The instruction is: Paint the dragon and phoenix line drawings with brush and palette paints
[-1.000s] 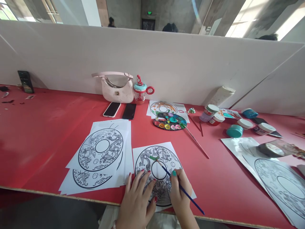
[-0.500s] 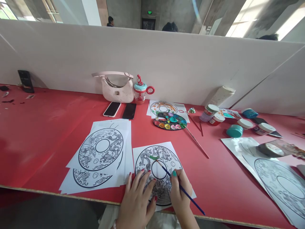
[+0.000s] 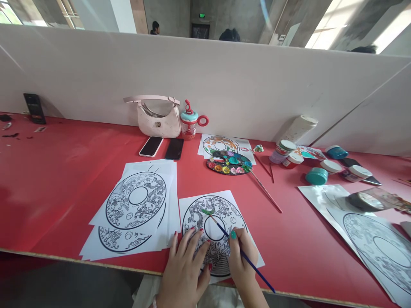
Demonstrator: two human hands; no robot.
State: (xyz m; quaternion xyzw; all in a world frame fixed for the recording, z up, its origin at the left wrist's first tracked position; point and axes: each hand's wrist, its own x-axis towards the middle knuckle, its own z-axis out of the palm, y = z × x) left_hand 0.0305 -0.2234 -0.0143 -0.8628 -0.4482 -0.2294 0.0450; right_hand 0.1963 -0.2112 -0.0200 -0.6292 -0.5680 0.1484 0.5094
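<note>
My right hand [image 3: 243,256] is closed round a blue-handled paintbrush [image 3: 252,266]. The brush tip touches a green painted patch [image 3: 208,211] above the inner ring of a printed dragon drawing [image 3: 214,228]. On the lower left part of that sheet, my left hand [image 3: 186,267] lies flat with its fingers spread. Some of the drawing is hidden under both hands. Beyond the sheet lies a paint palette [image 3: 229,164] with several colours, and a second brush [image 3: 266,190] rests with its tip on the palette's right edge.
Left of the sheet is a stack of similar drawings [image 3: 136,201]. Behind are two phones [image 3: 151,146], a pink handbag [image 3: 159,119] and a cup with a straw [image 3: 189,124]. At right stand several paint jars [image 3: 317,176], a plastic container [image 3: 364,200] and another drawing [image 3: 379,244]. A low white partition [image 3: 205,72] borders the table.
The brush tip has shifted slightly left and up along the green patch, with my right hand moving a little. My left hand stays in place.
</note>
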